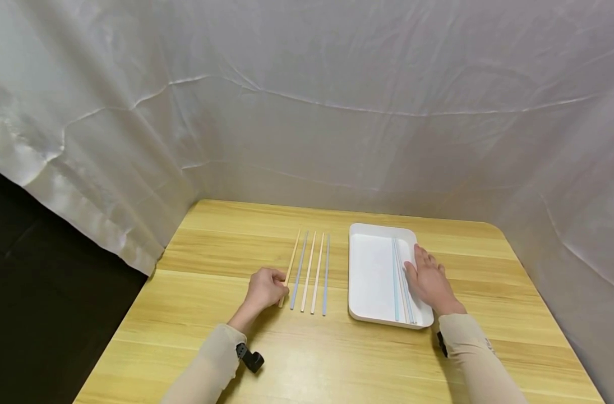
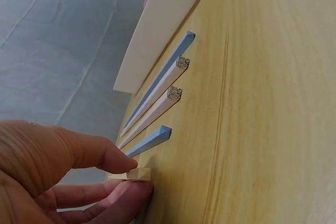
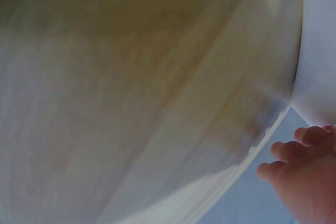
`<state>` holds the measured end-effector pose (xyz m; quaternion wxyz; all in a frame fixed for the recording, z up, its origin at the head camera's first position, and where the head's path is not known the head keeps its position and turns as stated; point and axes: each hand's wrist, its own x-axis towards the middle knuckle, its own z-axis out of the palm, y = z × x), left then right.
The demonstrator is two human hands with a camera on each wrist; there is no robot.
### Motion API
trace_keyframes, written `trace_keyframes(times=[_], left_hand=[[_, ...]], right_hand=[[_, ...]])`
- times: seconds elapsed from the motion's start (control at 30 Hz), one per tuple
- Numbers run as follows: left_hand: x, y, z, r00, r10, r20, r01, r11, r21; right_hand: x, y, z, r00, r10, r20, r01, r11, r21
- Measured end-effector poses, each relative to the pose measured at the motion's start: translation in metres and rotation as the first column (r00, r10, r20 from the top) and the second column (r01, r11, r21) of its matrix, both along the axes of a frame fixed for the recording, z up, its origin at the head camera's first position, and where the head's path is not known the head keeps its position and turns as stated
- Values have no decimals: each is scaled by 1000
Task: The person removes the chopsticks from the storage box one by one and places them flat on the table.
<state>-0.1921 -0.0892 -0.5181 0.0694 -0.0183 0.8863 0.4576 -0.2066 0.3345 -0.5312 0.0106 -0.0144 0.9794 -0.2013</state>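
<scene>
With thumb and fingers, my left hand (image 1: pixel 265 288) pinches the near end of a yellow wooden chopstick (image 1: pixel 293 255), the leftmost in a row on the table. In the left wrist view, the square end of that chopstick (image 2: pixel 140 173) shows between thumb and fingertips. Right of it lie a blue chopstick (image 1: pixel 299 270), two pale pinkish chopsticks (image 1: pixel 309 270) and another blue one (image 1: pixel 326 275). My right hand (image 1: pixel 430 283) rests over the right rim of a white tray (image 1: pixel 369 272), fingers extended and thumb inside. Beside the thumb, several chopsticks (image 1: pixel 396 280), some light blue, lie in the tray.
The wooden table (image 1: pixel 337 365) has pale curtains (image 1: pixel 337 140) hanging along its back and sides. A dark area (image 1: pixel 44 292) lies beyond its left edge. A black camera (image 1: pixel 253 360) is strapped at the left wrist.
</scene>
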Motion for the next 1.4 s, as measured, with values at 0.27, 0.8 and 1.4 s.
trace_keyframes(times=[0.27,0.8,1.4], left_hand=[[0,2,0,1000,-22,1,22,999,-36],[1,30,26,989,-68,-128,80,992,96],[4,114,46,974,-203,-104,228,884,408]], right_hand=[[-1,1,-1,1000,-7,13,7,1000,-2],[1,0,1,1000,-3,-5,3,1000,7],[-2,1,-2,1000,3,7,-3,1000,-8]])
